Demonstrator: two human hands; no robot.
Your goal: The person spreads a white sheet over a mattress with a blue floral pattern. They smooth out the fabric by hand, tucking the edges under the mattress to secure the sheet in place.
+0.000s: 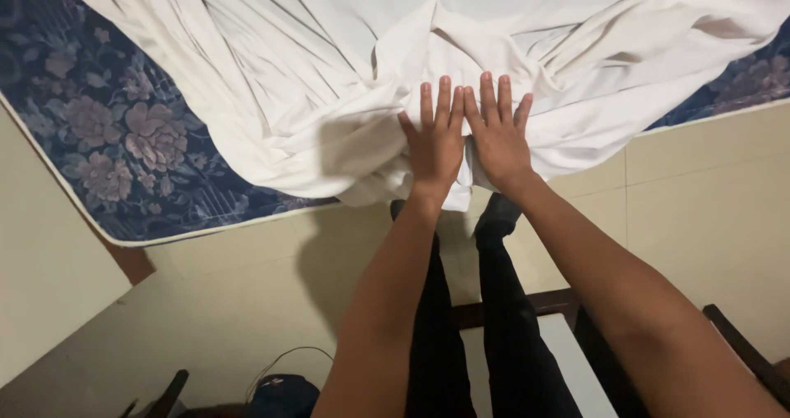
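Note:
A rumpled white sheet [346, 64] lies across a mattress with a dark blue floral cover [123, 138]. My left hand [434, 138] rests flat on the sheet's bunched near edge, fingers straight and close together. Right beside it my right hand [498, 130] presses flat on the same fold, the two hands touching side by side. Neither hand grips the cloth. Both forearms reach forward from the bottom of the view.
Pale floor tiles [708, 188] lie below the mattress edge. My legs in black trousers [502, 319] stand at the bed. A dark wooden chair frame [741, 344] is at the lower right; a dark bag with a cable [284, 393] sits at the bottom left.

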